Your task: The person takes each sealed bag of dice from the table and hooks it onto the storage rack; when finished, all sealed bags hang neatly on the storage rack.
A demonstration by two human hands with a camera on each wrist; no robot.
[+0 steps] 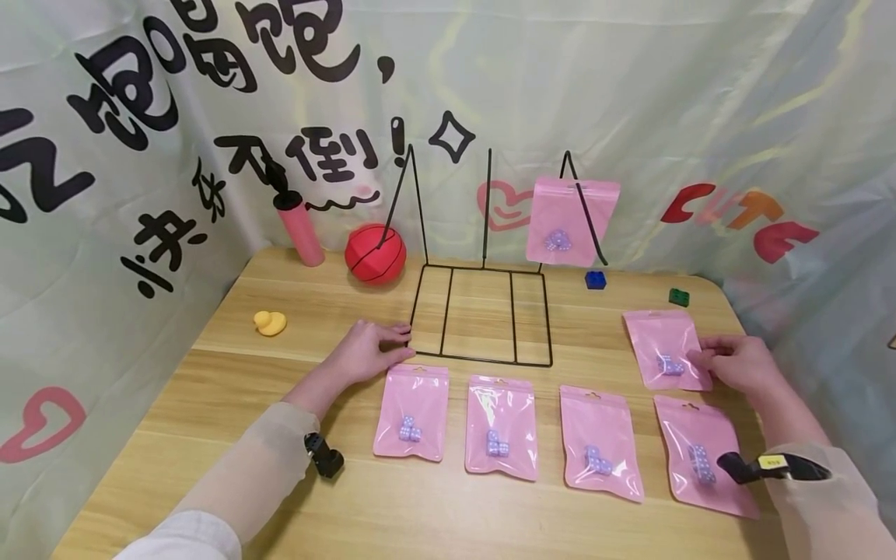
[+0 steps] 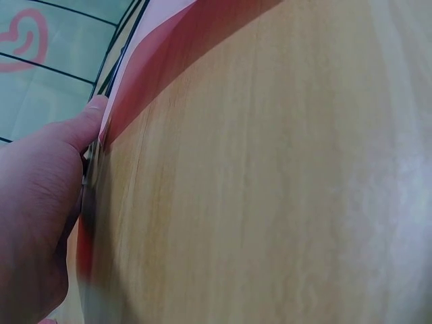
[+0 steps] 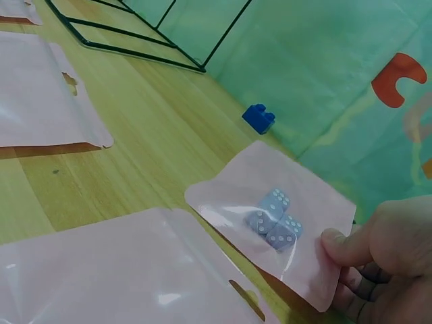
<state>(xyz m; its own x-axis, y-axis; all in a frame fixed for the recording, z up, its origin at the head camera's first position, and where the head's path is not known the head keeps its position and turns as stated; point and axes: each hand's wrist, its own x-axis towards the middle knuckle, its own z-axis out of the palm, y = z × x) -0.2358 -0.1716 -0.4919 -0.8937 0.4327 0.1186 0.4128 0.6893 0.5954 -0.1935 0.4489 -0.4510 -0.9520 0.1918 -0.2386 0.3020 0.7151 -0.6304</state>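
My right hand (image 1: pixel 745 364) pinches the right edge of a pink zip pouch (image 1: pixel 654 334) with purple dice (image 3: pixel 273 219) showing through its clear front. In the right wrist view the thumb lies on top of the pouch and the fingers are beneath. My left hand (image 1: pixel 367 351) holds the front left corner of a black wire display rack (image 1: pixel 483 360); its fingertips are partly hidden behind the wire. Another pink pouch (image 1: pixel 570 206) hangs on the rack's right hook. Several pink pouches with dice, such as the leftmost one (image 1: pixel 420 389), lie in a row in front.
Behind the rack's left side sits a red ball (image 1: pixel 374 260), beside a pink hand pump (image 1: pixel 301 229). A yellow rubber duck (image 1: pixel 270 323) is at left. A blue toy brick (image 1: pixel 595 280) and a green one (image 1: pixel 678 296) lie near the back edge. A printed curtain (image 1: pixel 630 93) encloses the table.
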